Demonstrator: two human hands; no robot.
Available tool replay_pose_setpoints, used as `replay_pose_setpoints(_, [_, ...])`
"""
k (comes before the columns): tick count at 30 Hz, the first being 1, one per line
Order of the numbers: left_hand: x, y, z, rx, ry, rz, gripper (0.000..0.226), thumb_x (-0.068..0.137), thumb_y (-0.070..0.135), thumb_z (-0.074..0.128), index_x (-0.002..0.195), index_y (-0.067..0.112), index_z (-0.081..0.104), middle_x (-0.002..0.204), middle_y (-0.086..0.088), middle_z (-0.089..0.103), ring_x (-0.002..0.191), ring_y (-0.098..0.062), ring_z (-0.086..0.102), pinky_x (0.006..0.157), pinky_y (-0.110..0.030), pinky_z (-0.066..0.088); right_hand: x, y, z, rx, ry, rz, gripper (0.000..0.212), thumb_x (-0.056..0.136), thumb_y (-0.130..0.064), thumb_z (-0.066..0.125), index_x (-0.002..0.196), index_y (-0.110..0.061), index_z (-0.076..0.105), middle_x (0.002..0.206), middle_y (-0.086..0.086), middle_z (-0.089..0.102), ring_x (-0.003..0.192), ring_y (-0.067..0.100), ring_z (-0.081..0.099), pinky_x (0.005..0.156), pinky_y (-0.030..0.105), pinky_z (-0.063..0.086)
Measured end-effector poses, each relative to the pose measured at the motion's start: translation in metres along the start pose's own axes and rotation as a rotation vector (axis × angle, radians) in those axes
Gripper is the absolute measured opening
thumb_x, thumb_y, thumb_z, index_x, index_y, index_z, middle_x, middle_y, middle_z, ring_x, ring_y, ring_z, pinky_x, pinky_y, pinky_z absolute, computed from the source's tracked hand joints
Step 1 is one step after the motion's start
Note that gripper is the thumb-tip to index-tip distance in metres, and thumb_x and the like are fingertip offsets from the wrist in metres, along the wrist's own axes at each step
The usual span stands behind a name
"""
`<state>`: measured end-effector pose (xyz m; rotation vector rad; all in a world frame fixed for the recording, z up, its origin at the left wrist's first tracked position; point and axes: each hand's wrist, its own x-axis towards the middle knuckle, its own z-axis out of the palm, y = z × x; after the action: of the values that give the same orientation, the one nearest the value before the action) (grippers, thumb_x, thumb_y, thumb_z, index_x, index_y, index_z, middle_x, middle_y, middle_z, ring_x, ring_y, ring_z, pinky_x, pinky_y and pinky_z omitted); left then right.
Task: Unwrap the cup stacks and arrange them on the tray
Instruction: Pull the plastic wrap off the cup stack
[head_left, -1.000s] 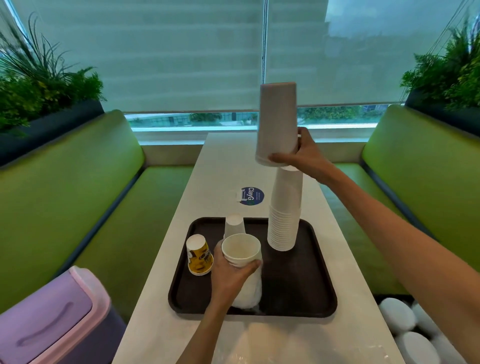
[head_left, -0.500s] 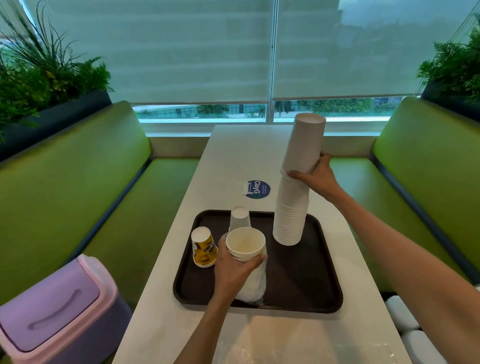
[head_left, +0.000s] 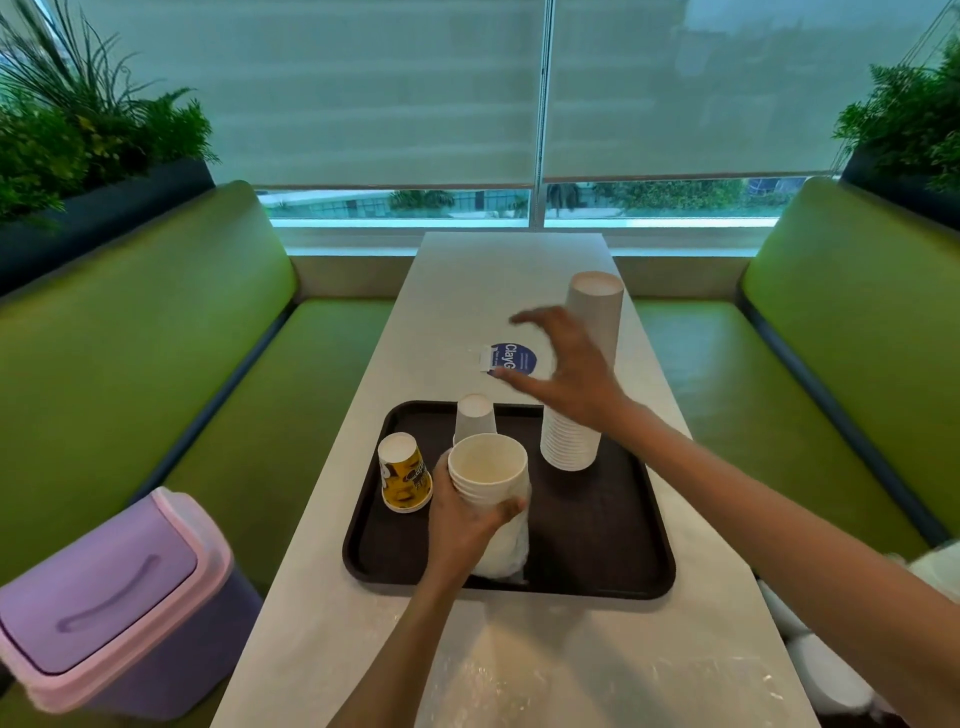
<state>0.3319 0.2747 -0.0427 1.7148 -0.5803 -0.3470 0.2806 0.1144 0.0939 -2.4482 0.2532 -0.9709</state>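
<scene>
A dark tray (head_left: 597, 551) lies on the long white table (head_left: 467, 291). My left hand (head_left: 465, 525) grips a short stack of white cups (head_left: 488, 467), mouth up, still partly in clear plastic wrap (head_left: 506, 545), standing on the tray. A tall upside-down stack of white cups (head_left: 587, 332) stands at the tray's far right. My right hand (head_left: 566, 371) hovers just left of that stack, fingers spread, holding nothing. A single upside-down white cup (head_left: 474, 418) and an upside-down yellow printed cup (head_left: 402, 475) stand at the tray's left.
Crumpled clear plastic wrap (head_left: 571, 675) lies on the table's near end. A blue round sticker (head_left: 514, 358) is on the table beyond the tray. Green benches (head_left: 156, 338) flank both sides. A purple lidded bin (head_left: 104, 603) stands at lower left. White cup bottoms (head_left: 810, 670) show at lower right.
My right hand lowered the upper batch of cups fully onto the tall stack, then let go and drew back to the left, open. The left hand kept its grip.
</scene>
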Motion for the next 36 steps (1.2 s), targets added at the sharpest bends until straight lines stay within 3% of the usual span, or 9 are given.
replay_pose_setpoints(3, [-0.003,-0.006,-0.002,-0.003,-0.017,-0.02,0.099,0.058,0.026,0.09,0.139,0.016,0.033,0.128,0.008,0.048,0.118,-0.009,0.047,0.095,-0.021,0.042,-0.015,-0.001,0.025,0.026,-0.495,0.26,0.079,0.071,-0.058,0.074,0.136,-0.022,0.046,0.14,0.002,0.047,0.127,0.02,0.046,0.106,0.04,0.04])
replay_pose_setpoints(7, [-0.002,-0.012,-0.002,0.025,-0.02,-0.057,0.098,0.058,0.032,0.089,0.138,0.014,0.034,0.13,0.002,0.053,0.119,-0.014,0.052,0.096,-0.026,0.046,-0.029,0.005,0.047,-0.008,-0.761,0.395,0.096,0.071,-0.055,0.076,0.147,-0.019,0.03,0.147,0.004,0.042,0.131,0.021,0.043,0.108,0.035,0.037])
replay_pose_setpoints(10, [-0.002,-0.012,0.0,0.024,-0.022,-0.074,0.1,0.058,0.032,0.09,0.138,0.015,0.033,0.131,-0.001,0.053,0.12,-0.016,0.052,0.101,-0.034,0.046,-0.034,0.006,0.053,-0.02,-0.785,0.426,0.093,0.073,-0.052,0.077,0.147,-0.017,0.033,0.145,0.004,0.044,0.13,0.021,0.044,0.105,0.032,0.036])
replay_pose_setpoints(15, [-0.003,-0.021,0.002,0.064,-0.06,-0.104,0.098,0.062,0.031,0.088,0.139,0.015,0.03,0.133,0.0,0.05,0.122,-0.015,0.049,0.096,-0.022,0.041,-0.036,0.008,0.057,0.034,-0.776,0.464,0.079,0.075,-0.047,0.077,0.14,-0.019,0.042,0.138,0.001,0.051,0.124,0.019,0.048,0.099,0.029,0.04])
replay_pose_setpoints(22, [-0.012,-0.037,0.006,0.118,-0.133,-0.179,0.098,0.065,0.036,0.086,0.142,0.018,0.027,0.135,0.0,0.049,0.124,-0.015,0.047,0.093,-0.019,0.04,-0.038,0.012,0.058,0.061,-0.877,0.523,0.083,0.079,-0.044,0.074,0.144,-0.019,0.029,0.138,0.0,0.044,0.125,0.019,0.044,0.105,0.036,0.04])
replay_pose_setpoints(28, [-0.011,-0.034,0.004,0.167,-0.186,-0.173,0.102,0.066,0.037,0.085,0.145,0.02,0.022,0.141,0.001,0.043,0.128,-0.015,0.043,0.095,-0.019,0.036,-0.029,0.011,0.053,-0.151,-0.911,0.482,0.08,0.079,-0.056,0.068,0.143,-0.021,0.034,0.135,0.005,0.04,0.124,0.022,0.037,0.105,0.038,0.035])
replay_pose_setpoints(33, [-0.005,-0.005,0.004,0.131,-0.059,-0.05,0.117,0.063,0.035,0.086,0.15,0.02,0.009,0.154,0.0,0.024,0.141,-0.016,0.025,0.112,-0.033,0.028,-0.019,0.012,0.053,-0.144,-0.953,0.53,0.084,0.074,-0.058,0.071,0.142,-0.023,0.035,0.137,0.005,0.037,0.123,0.021,0.04,0.106,0.039,0.037])
replay_pose_setpoints(36, [0.001,0.002,0.009,0.124,-0.001,-0.036,0.111,0.064,0.038,0.086,0.149,0.022,0.016,0.151,0.001,0.031,0.138,-0.016,0.031,0.109,-0.029,0.029,-0.013,0.009,0.055,-0.143,-0.968,0.563,0.082,0.075,-0.055,0.072,0.141,-0.022,0.037,0.139,0.005,0.039,0.124,0.022,0.04,0.105,0.039,0.039])
